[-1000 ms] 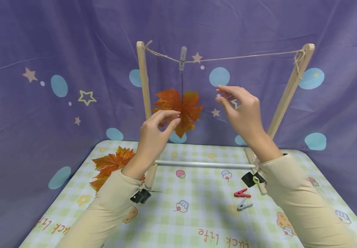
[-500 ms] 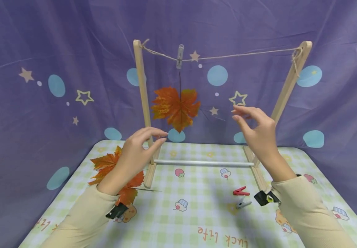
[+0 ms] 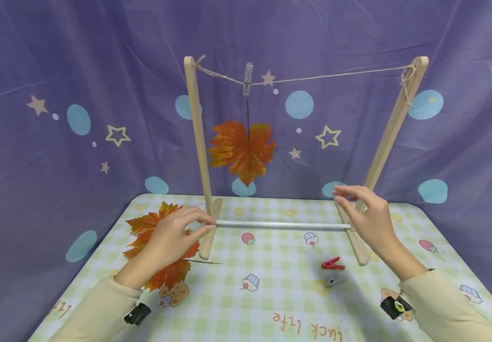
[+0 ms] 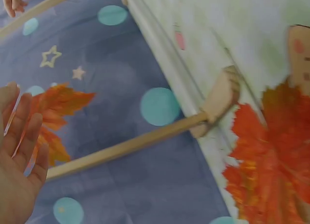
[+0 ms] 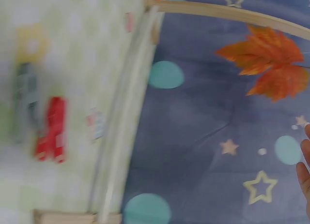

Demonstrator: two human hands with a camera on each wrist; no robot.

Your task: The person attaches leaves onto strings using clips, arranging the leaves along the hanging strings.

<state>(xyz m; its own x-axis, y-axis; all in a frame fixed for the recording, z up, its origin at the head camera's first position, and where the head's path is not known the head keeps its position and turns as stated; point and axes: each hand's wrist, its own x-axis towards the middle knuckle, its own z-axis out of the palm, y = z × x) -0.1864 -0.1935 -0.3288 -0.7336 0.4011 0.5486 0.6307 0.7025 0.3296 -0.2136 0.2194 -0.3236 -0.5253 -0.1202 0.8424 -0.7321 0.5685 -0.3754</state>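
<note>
An orange maple leaf point(image 3: 239, 147) hangs by its stem below a grey clothespin point(image 3: 248, 80), which sits on a string point(image 3: 327, 76). My left hand point(image 3: 171, 240) holds nothing and is over the orange leaves point(image 3: 143, 225) on the table, partly hiding them; its fingers look loose in the left wrist view, where the hand point(image 4: 22, 161) shows at the edge. My right hand point(image 3: 370, 218), also holding nothing, is in front of the right post point(image 3: 393, 130). Nearer on the tabletop lie a red clothespin point(image 3: 333, 263) and a second grey clothespin point(image 3: 336, 280).
The string is tied between the tops of two wooden posts; the left post point(image 3: 197, 128) stands by the table leaves. A white rod point(image 3: 282, 225) joins the stand's feet. Behind the checked tablecloth point(image 3: 280, 280) hangs a purple curtain point(image 3: 314, 28).
Both hands have come down and apart, away from the hanging leaf, the left one to the left and the right one to the right. The leaf stays hanging from its clothespin.
</note>
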